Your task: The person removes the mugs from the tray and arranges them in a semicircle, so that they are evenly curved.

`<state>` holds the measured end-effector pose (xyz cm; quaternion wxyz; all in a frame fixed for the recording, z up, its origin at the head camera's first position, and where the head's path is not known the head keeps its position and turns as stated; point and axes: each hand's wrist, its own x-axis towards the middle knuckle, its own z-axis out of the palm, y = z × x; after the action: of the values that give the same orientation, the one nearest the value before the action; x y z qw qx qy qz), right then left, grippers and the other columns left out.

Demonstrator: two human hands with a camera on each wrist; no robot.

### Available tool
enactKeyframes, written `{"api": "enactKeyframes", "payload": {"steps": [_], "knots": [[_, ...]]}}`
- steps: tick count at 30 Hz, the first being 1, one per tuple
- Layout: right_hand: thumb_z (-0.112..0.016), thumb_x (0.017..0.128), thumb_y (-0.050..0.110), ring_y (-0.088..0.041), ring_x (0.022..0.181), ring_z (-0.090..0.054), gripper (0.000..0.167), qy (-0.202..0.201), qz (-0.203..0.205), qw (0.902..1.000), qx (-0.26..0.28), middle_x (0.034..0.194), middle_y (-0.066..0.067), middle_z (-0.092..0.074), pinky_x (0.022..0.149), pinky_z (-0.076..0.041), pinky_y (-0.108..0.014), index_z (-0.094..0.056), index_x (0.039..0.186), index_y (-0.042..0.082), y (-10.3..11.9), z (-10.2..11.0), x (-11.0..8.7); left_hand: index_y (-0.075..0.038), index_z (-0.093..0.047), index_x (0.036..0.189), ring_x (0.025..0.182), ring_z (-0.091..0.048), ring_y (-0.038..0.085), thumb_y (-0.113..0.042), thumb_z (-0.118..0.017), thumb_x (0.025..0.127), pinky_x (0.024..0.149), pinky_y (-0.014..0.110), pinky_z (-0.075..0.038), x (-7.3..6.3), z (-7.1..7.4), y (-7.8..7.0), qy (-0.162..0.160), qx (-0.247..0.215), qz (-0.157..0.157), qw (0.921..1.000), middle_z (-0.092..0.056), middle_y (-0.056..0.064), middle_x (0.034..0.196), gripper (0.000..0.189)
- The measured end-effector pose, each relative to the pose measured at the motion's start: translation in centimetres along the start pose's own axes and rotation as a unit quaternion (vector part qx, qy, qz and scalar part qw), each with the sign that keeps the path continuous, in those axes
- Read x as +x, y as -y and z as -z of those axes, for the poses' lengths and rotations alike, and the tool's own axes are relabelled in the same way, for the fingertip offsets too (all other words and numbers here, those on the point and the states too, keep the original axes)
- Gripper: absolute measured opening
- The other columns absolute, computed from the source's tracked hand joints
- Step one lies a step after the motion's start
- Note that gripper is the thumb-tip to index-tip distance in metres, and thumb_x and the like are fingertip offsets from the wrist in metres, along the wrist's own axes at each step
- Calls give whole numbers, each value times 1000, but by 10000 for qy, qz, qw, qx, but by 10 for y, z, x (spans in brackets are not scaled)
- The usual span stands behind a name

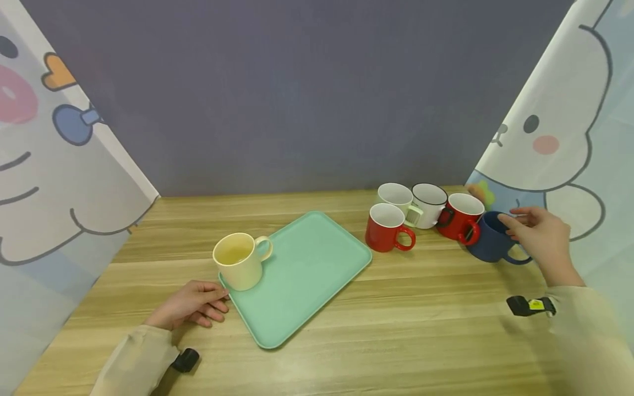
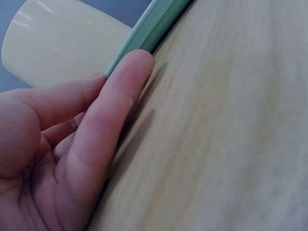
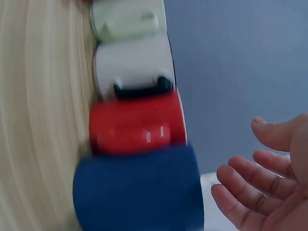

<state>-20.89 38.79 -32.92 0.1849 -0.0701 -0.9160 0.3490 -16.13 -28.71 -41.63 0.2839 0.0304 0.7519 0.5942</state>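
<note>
At the near left corner of the mint-green tray [image 1: 302, 269], my left hand [image 1: 195, 302] pinches the rim between thumb and index finger. In the left wrist view the thumb tip lies on the tray's edge [image 2: 149, 33] and the index finger presses its outer side. A cream mug [image 1: 241, 272] stands upright on the tray beside that hand. My right hand [image 1: 542, 236] hovers over the rim of a dark blue mug [image 1: 487, 242] at the far right. The right wrist view shows its fingers [image 3: 245, 173] spread and apart from the blue mug, holding nothing.
Left of the blue mug stand a red mug [image 1: 458, 220], a white mug with a dark rim [image 1: 430, 212], a pale green-handled mug [image 1: 391, 193] and another red mug [image 1: 381, 234]. A grey wall [image 1: 307, 99] rises behind the wooden table [image 1: 396, 330].
</note>
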Motion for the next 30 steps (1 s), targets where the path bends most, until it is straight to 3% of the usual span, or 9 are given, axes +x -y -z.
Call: {"api": "enactKeyframes", "payload": {"steps": [3,5,12,20,30], "knots": [[-67,97,23,13,54,-53,43,-23,459,9989,-97,77,-12,-71,50,-47,-10,-59,118,-13,15,-14,1,4,-66,113,75,-72,16,-23,-55,104,61,30,-60,0,0,-2,3,0,-3,10000,-71,5,88,31],[-68,96,19,15,55,-50,37,-51,789,9967,-208,86,-25,-70,50,-44,-10,-62,114,-12,24,-23,2,4,-66,112,75,-72,15,-23,-55,104,61,30,-60,0,0,-2,2,-2,-3,10000,-72,5,88,31],[-73,92,17,9,64,-53,28,264,1511,9880,-159,84,-19,-71,53,-43,-14,-66,108,-5,60,-55,-2,4,-66,111,75,-72,15,-24,-55,104,61,29,-60,-1,-1,-2,-39,23,15,10000,-72,4,88,31],[-77,88,11,-25,72,-66,22,663,2122,9748,205,82,-14,-71,57,-48,-20,-68,102,-3,94,-97,-7,5,-65,112,75,-72,14,-22,-54,104,60,28,-60,-2,-3,-5,-51,57,13,10000,-72,4,88,30],[-78,85,7,-22,70,-68,21,1278,2552,9556,737,81,-9,-71,64,-54,-31,-68,101,-2,135,-147,-17,6,-64,114,74,-72,14,-21,-53,105,59,28,-60,-3,-4,-5,-47,16,37,10000,-71,3,87,31]]}}
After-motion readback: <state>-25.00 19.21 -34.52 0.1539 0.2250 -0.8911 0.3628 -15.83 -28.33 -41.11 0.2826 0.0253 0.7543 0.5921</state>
